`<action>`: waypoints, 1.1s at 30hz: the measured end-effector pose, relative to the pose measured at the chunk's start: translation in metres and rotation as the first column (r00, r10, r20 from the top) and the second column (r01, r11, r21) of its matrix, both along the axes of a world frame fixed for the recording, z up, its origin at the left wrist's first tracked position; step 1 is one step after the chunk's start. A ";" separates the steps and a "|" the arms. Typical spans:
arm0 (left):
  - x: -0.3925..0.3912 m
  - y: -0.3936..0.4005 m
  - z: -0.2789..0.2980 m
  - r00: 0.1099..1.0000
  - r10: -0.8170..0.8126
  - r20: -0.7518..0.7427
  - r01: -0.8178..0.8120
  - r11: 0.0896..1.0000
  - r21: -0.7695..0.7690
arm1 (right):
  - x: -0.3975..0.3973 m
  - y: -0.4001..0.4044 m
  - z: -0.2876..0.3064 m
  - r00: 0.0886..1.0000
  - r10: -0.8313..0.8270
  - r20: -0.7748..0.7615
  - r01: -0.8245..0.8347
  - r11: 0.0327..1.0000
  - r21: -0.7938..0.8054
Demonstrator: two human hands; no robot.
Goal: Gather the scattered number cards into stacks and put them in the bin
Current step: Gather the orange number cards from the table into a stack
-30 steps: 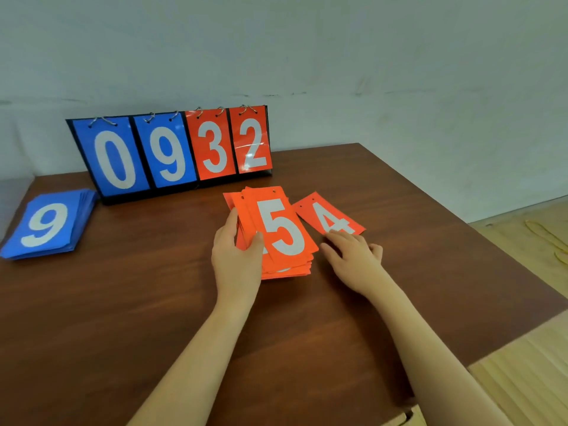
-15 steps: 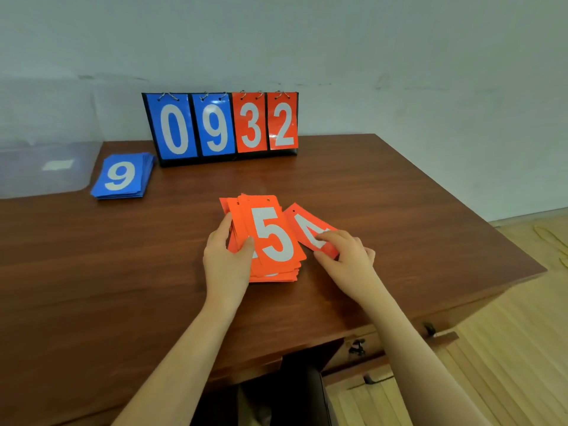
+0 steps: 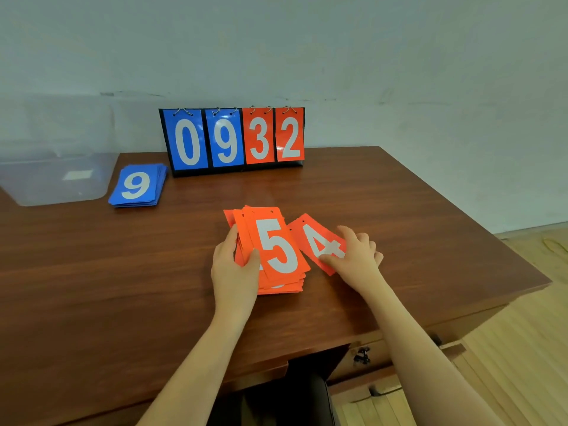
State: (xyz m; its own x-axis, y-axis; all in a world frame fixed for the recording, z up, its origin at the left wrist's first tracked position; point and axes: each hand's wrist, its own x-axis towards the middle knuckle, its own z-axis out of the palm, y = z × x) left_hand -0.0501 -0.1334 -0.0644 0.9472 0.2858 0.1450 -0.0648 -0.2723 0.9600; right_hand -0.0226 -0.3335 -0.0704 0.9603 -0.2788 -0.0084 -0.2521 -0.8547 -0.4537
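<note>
Two bare forearms are seen entering from the lower edge of the head view, each ending in a bare hand. No sleeve is worn on either arm as far as the frame reaches; both are uncovered from the bottom edge to the wrist. The bare left hand [image 3: 235, 269] is shown with slender fingers and short, unpainted nails; its back is turned to the camera. The bare right hand [image 3: 353, 256] is likewise seen without rings, gloves or bands. The wrists are plain and unmarked.
</note>
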 end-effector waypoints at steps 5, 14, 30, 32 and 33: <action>-0.009 0.007 0.005 0.997 0.064 0.042 -0.065 0.998 0.019 | -0.024 0.014 -0.002 0.949 -0.083 0.303 -0.027 0.939 0.344; -0.019 0.034 0.005 0.996 0.065 -0.059 -0.069 0.995 -0.069 | -0.045 0.077 0.016 0.820 -0.344 0.457 -0.096 0.705 0.703; -0.034 0.054 0.017 0.998 -0.046 0.050 0.052 0.991 -0.124 | -0.058 0.133 0.007 0.876 -0.063 0.478 -0.262 0.769 0.582; -0.031 0.059 0.028 0.986 -0.114 0.126 0.109 0.993 0.042 | -0.056 0.128 0.012 0.861 -0.056 0.506 -0.270 0.793 0.547; -0.030 0.061 0.034 0.975 -0.165 0.151 0.147 0.982 0.120 | -0.055 0.126 0.017 0.844 -0.057 0.533 -0.275 0.807 0.522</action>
State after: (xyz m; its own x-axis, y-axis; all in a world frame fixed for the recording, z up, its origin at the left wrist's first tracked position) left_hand -0.0801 -0.0725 -0.0306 0.9410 0.1108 0.3198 -0.2647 -0.3479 0.8994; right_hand -0.0774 -0.2079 -0.0532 0.8912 -0.2751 0.3606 0.2310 -0.4088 -0.8829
